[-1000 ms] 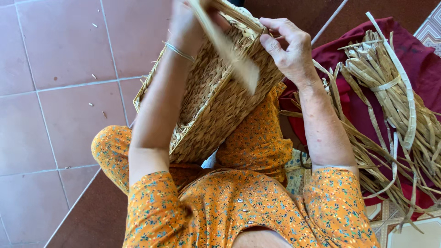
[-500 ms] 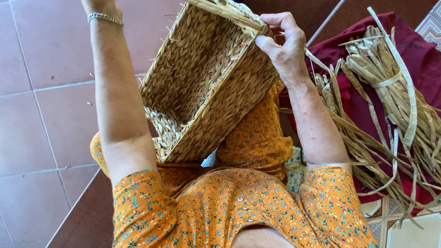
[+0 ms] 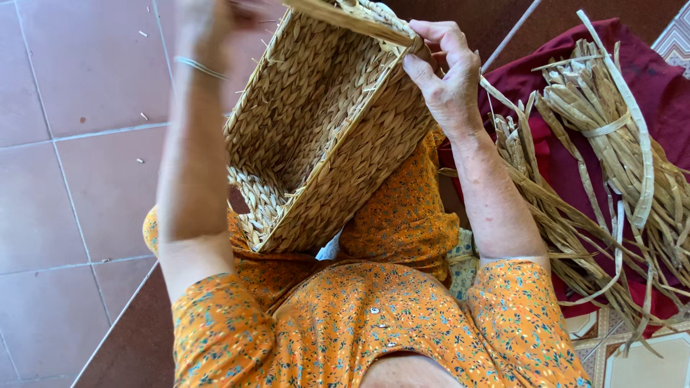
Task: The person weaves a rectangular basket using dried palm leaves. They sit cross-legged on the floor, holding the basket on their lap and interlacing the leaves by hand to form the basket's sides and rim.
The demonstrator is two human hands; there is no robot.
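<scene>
A rectangular woven straw basket point(image 3: 338, 144) rests tilted on my lap, its open side facing me. My right hand point(image 3: 445, 75) grips its far right rim, pinching the weave there. A flat straw strand point(image 3: 345, 16) runs from that rim leftward across the top of the basket. My left hand point(image 3: 208, 18) is raised at the top edge of the view, blurred, close to the strand's left end. Whether it grips the strand cannot be made out. A thin bracelet point(image 3: 198, 68) circles my left wrist.
A bundle of dried straw strips point(image 3: 611, 144), tied with a strip, lies on a dark red cloth point(image 3: 640, 65) to my right, with loose strands spreading toward my knee. Reddish floor tiles point(image 3: 79, 179) lie to my left. I sit in an orange flowered dress point(image 3: 374, 316).
My left hand held a strand over the basket, rose out of view, and now shows blurred at the top edge. The basket's open side has turned more toward me. My right hand stays on the rim.
</scene>
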